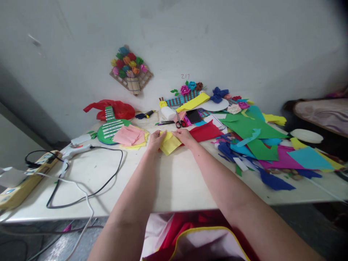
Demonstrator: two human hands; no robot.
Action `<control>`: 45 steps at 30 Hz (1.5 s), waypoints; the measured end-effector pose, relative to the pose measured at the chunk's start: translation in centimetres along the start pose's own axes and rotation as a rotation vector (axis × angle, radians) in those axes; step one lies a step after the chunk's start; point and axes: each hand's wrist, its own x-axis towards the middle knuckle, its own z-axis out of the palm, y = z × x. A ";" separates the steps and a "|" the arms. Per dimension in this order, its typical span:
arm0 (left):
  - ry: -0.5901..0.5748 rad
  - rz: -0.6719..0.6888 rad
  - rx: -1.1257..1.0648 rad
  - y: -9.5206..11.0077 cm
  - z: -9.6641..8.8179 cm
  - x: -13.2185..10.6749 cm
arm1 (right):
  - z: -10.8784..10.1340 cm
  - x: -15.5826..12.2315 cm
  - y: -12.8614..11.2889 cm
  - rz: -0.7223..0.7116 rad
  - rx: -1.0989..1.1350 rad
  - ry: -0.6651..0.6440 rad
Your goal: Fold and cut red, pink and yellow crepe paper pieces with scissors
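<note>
A small piece of yellow crepe paper [170, 144] is stretched between my two hands above the white table. My left hand [157, 139] pinches its left edge, and my right hand [183, 136] grips the upper right side. Just left of my hands, a stack of pink paper pieces [129, 135] lies on yellow ones, partly over a green guitar-shaped cutout [111, 127] with white strips. Beyond my right hand rest black-handled scissors [180, 122]. Red paper [206, 131] spreads out to the right of that hand.
Colored paper scraps [261, 145] heap up on the right, beside a white bowl [306, 136]. A glue gun [77, 150] with a looping black cord sits at left near a yellow power strip [29, 179]. A flower craft [130, 69] hangs on the wall.
</note>
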 end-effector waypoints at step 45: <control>-0.197 -0.094 -0.092 0.2 -0.4 -0.6 | -0.3 -0.3 0.0 -0.009 0.008 -0.030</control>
